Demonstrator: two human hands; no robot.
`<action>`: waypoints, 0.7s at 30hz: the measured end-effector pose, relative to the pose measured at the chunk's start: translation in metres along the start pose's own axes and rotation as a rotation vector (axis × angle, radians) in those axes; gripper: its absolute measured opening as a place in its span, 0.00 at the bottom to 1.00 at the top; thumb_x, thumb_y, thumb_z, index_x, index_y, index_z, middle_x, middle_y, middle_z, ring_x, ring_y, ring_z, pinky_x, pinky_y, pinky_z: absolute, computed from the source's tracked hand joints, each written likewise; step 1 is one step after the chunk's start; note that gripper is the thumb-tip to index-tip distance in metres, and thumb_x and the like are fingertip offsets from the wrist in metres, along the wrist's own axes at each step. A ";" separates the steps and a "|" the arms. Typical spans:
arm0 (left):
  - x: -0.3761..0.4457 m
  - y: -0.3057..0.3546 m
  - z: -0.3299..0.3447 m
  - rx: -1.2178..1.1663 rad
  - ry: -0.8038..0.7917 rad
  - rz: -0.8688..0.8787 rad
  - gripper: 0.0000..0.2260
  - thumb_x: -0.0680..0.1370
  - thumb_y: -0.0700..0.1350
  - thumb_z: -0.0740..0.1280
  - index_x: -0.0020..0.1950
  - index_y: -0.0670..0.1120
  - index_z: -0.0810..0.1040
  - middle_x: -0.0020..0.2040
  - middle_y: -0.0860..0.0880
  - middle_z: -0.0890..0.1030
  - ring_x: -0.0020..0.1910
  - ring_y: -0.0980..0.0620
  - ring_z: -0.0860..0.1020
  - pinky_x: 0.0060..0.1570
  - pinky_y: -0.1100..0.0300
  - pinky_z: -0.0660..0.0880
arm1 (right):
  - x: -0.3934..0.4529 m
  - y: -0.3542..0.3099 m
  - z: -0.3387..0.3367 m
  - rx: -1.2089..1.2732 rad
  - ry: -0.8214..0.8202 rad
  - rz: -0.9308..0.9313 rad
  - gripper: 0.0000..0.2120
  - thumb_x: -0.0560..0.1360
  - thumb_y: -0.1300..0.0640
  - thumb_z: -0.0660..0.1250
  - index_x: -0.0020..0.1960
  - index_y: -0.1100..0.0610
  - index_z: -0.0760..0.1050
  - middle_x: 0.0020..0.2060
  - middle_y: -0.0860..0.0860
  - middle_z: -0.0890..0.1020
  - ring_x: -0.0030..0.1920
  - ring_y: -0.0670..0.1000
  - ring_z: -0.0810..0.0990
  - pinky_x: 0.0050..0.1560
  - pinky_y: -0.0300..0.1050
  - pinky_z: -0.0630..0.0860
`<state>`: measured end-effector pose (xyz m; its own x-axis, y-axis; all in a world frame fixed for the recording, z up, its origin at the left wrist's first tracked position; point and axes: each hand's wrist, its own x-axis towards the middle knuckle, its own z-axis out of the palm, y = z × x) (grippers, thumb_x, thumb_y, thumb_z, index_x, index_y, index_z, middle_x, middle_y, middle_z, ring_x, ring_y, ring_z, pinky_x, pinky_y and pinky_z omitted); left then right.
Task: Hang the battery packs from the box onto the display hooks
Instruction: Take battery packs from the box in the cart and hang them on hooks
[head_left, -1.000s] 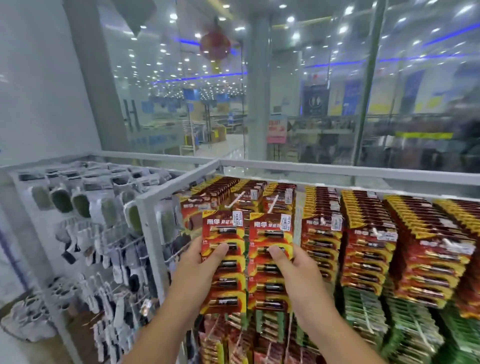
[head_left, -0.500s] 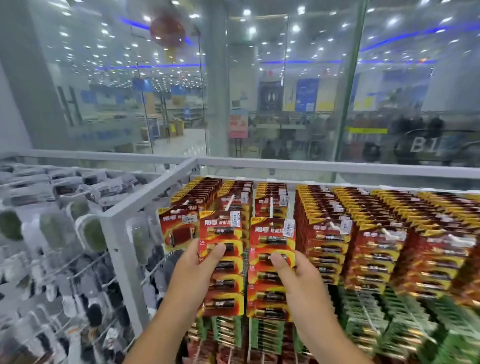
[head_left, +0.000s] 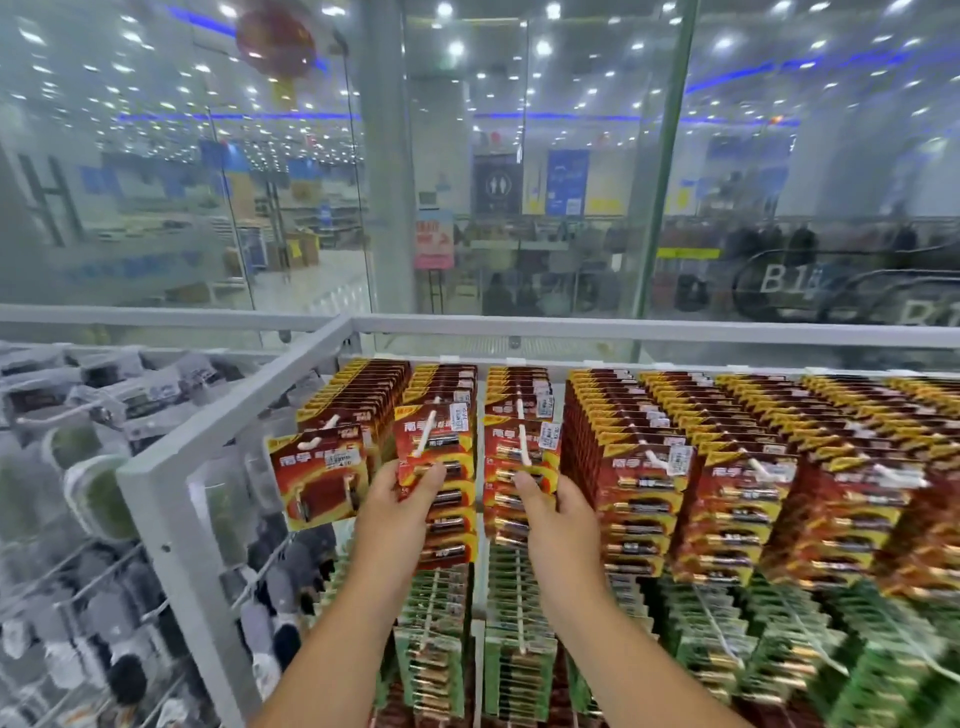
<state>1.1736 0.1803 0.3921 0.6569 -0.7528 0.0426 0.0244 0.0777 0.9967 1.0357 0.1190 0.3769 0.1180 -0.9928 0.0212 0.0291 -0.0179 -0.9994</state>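
Two red and yellow battery packs hang side by side on white display hooks in front of me. My left hand (head_left: 402, 512) grips the left battery pack (head_left: 441, 457), whose hook (head_left: 423, 436) pokes through its top. My right hand (head_left: 558, 525) grips the right battery pack (head_left: 519, 447), also threaded on a hook (head_left: 522, 441). Further rows of the same red packs (head_left: 727, 467) fill the hooks to the right. The box is not in view.
A white metal frame post (head_left: 171, 519) stands just left of my hands, with a rack of grey and green goods (head_left: 93, 488) beyond it. A wider red pack (head_left: 319, 478) hangs at the left. Green packs (head_left: 519, 623) fill the row below. Glass wall behind the rack.
Both hands have pushed their packs further back onto the hooks, so the white hook tips now stick out through the packs' tops. My view has swung a little to the right.
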 end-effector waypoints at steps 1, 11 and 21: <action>0.003 0.001 0.005 -0.005 0.011 0.003 0.10 0.81 0.54 0.71 0.61 0.60 0.77 0.61 0.52 0.84 0.57 0.52 0.83 0.58 0.49 0.81 | 0.004 0.000 0.003 0.017 0.018 0.001 0.16 0.80 0.41 0.69 0.64 0.47 0.79 0.57 0.40 0.83 0.57 0.42 0.80 0.58 0.47 0.76; 0.041 -0.025 0.022 0.036 0.125 0.036 0.14 0.81 0.54 0.71 0.60 0.51 0.71 0.50 0.62 0.76 0.54 0.55 0.75 0.55 0.57 0.69 | 0.043 0.004 0.027 0.014 0.152 0.014 0.17 0.83 0.45 0.67 0.67 0.53 0.76 0.53 0.46 0.82 0.49 0.44 0.80 0.42 0.39 0.72; 0.029 -0.059 -0.008 0.160 0.088 -0.025 0.20 0.80 0.59 0.71 0.68 0.53 0.73 0.67 0.51 0.76 0.66 0.48 0.75 0.63 0.53 0.71 | 0.025 0.019 0.028 -0.098 0.190 0.101 0.21 0.85 0.44 0.61 0.71 0.56 0.71 0.51 0.48 0.75 0.43 0.46 0.73 0.42 0.43 0.69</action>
<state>1.1976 0.1592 0.3341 0.7213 -0.6924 0.0182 -0.0740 -0.0509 0.9960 1.0666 0.0969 0.3592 -0.0741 -0.9944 -0.0751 -0.0713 0.0804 -0.9942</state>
